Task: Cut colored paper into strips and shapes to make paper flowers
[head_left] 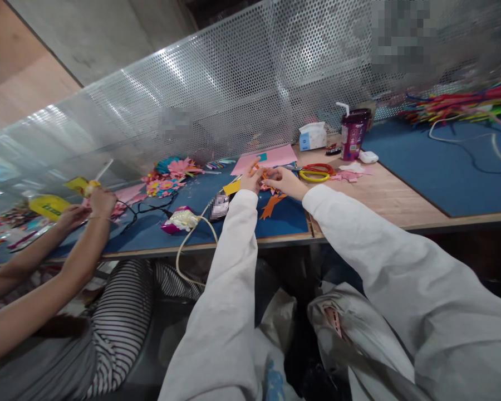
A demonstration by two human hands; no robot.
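My left hand [251,179] is closed, with a small piece of orange paper [256,165] showing between its fingers. Close beside it on the right, my right hand [287,182] has its thumb and fingertips pinched together at the same orange paper; what exactly lies between them is too small to make out. Just below the hands, an orange paper cutout with pointed ends [273,206] rests on the blue mat [290,223]. A yellow paper piece [232,187] lies by my left wrist. Scissors with red and yellow handles [317,172] lie right of my right hand.
Pink paper [267,158] lies behind my hands. A phone [219,206] and a cable [183,250] are at left, near paper flowers [167,177]. A purple cup [353,136] and tissue pack [313,136] stand at right. Another person's hands [102,201] work at far left.
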